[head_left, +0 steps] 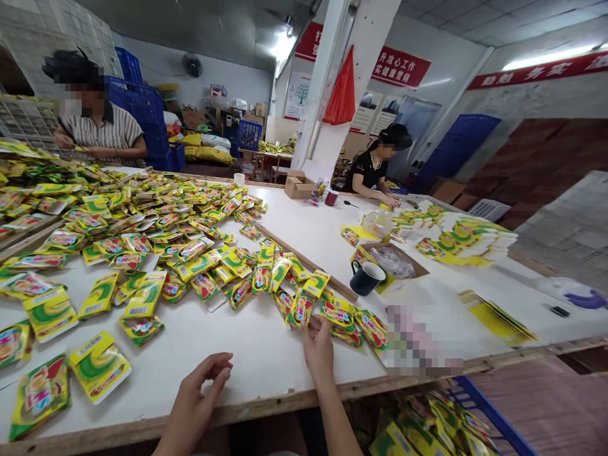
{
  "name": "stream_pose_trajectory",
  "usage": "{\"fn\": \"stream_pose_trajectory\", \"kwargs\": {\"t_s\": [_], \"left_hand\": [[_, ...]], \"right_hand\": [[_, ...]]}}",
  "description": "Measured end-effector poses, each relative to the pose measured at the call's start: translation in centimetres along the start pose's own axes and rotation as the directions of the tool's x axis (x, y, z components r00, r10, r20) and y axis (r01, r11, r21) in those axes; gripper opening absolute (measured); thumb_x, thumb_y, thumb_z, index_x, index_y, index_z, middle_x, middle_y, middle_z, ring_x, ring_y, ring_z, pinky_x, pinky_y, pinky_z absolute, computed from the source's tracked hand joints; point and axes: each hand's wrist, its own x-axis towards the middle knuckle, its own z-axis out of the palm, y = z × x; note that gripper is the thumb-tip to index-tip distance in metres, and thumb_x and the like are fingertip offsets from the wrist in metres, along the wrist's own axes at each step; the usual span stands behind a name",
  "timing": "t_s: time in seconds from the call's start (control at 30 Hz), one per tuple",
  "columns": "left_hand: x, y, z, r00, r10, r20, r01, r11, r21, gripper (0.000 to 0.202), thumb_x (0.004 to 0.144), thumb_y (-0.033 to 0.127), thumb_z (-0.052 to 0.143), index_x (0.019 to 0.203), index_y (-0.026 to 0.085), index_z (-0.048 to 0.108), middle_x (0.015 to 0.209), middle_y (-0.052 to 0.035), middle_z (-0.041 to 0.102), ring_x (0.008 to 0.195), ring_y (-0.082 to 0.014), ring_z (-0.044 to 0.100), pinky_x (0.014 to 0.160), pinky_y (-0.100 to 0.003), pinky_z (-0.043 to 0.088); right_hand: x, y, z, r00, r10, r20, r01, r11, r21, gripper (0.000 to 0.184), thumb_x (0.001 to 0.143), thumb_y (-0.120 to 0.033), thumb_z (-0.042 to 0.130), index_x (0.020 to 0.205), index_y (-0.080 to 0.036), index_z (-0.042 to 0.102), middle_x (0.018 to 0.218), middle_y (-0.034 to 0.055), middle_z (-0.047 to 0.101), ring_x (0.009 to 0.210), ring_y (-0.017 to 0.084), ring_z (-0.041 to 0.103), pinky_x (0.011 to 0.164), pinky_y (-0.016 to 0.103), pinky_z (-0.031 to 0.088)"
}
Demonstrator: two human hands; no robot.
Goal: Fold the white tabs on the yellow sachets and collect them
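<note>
My left hand (202, 389) is held over the near edge of the white table, its fingers loosely bent and apart from the thumb, with nothing between them. Farther right, my right hand (319, 348) reaches to the near side of the pile. Its thumb and fingers close at the lower end of a small yellow-and-green box (301, 308) that looks like a crayon box; the fingertips are partly hidden. More such boxes (336, 313) lie right beside that hand. Several loose ones, such as a yellow box (99, 366), lie left of my left hand.
A large heap of boxes (142, 218) covers the left of the table. A wooden strip (304, 259) divides the top. Beyond it stand a dark mug (367, 278) and an open carton (403, 263). Two people work across the table. A blue crate (494, 411) of boxes sits below the edge.
</note>
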Motion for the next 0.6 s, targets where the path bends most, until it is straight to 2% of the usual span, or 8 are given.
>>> {"fn": "stream_pose_trajectory", "kwargs": {"t_s": [0.1,0.2,0.27,0.37,0.43,0.53,0.6], "left_hand": [[0.2,-0.5,-0.3,1.0,-0.004,-0.013,0.004,1.0,-0.019,0.034,0.081,0.049,0.059,0.101,0.023,0.067,0.091,-0.0062,0.073,0.088,-0.0255,0.068,0.08,-0.037,0.054],[0.9,-0.2,0.4,1.0,0.0,-0.015,-0.001,0.997,-0.072,0.036,0.081,0.047,0.061,0.108,0.022,0.063,0.094,-0.0073,0.072,0.09,-0.0254,0.068,0.081,-0.038,0.055],[1.4,0.6,1.3,0.999,0.026,-0.028,-0.03,0.988,-0.149,0.042,0.082,0.044,0.062,0.117,0.023,0.056,0.102,-0.0086,0.069,0.094,-0.025,0.067,0.082,-0.037,0.055],[1.8,1.7,2.5,0.998,0.06,-0.002,-0.058,0.967,-0.249,0.046,0.084,0.04,0.06,0.125,0.024,0.047,0.115,-0.0101,0.065,0.1,-0.0249,0.067,0.082,-0.036,0.056],[1.7,1.9,2.9,0.998,0.064,0.022,-0.056,0.962,-0.269,0.049,0.085,0.039,0.059,0.129,0.026,0.042,0.118,-0.0098,0.064,0.101,-0.0249,0.067,0.081,-0.035,0.057],[1.3,1.2,2.7,0.998,0.052,0.029,-0.042,0.96,-0.278,0.055,0.085,0.038,0.06,0.132,0.028,0.035,0.119,-0.0088,0.064,0.104,-0.0256,0.066,0.081,-0.035,0.057],[1.3,0.7,2.4,0.996,0.059,0.071,-0.04,0.969,-0.245,0.048,0.083,0.038,0.062,0.127,0.026,0.044,0.119,-0.0085,0.065,0.106,-0.0271,0.065,0.084,-0.036,0.056]], "right_hand": [[0.5,0.2,1.4,0.999,-0.011,0.037,0.008,0.996,0.09,0.046,0.072,-0.047,0.06,0.104,-0.018,0.045,0.075,0.005,0.064,0.063,0.022,0.063,0.059,0.032,0.049],[-2.2,-0.4,1.1,0.988,-0.055,0.144,0.028,0.983,0.182,0.045,0.074,-0.043,0.061,0.108,-0.02,0.043,0.076,0.0025,0.065,0.06,0.019,0.063,0.057,0.029,0.05],[-5.1,-1.2,0.9,0.953,-0.093,0.288,0.024,0.972,0.234,0.041,0.076,-0.034,0.062,0.111,-0.021,0.045,0.079,0.0014,0.067,0.06,0.016,0.062,0.058,0.026,0.05],[-8.6,-2.7,0.9,0.853,-0.149,0.5,0.041,0.974,0.221,0.039,0.077,-0.017,0.061,0.113,-0.023,0.049,0.083,-0.0007,0.066,0.064,0.014,0.06,0.06,0.024,0.048],[-9.6,-3.6,0.8,0.83,-0.195,0.523,0.111,0.976,0.188,0.04,0.075,-0.011,0.059,0.113,-0.024,0.053,0.089,0.0,0.065,0.074,0.016,0.061,0.068,0.025,0.048],[-9.5,-4.5,0.7,0.834,-0.276,0.477,0.198,0.958,0.207,0.043,0.077,-0.008,0.056,0.118,-0.024,0.054,0.105,0.0026,0.064,0.093,0.018,0.06,0.083,0.028,0.046],[-9.0,-4.8,0.7,0.817,-0.305,0.49,0.214,0.948,0.234,0.04,0.08,-0.009,0.054,0.117,-0.024,0.056,0.109,0.0027,0.064,0.095,0.018,0.06,0.085,0.028,0.046]]}}
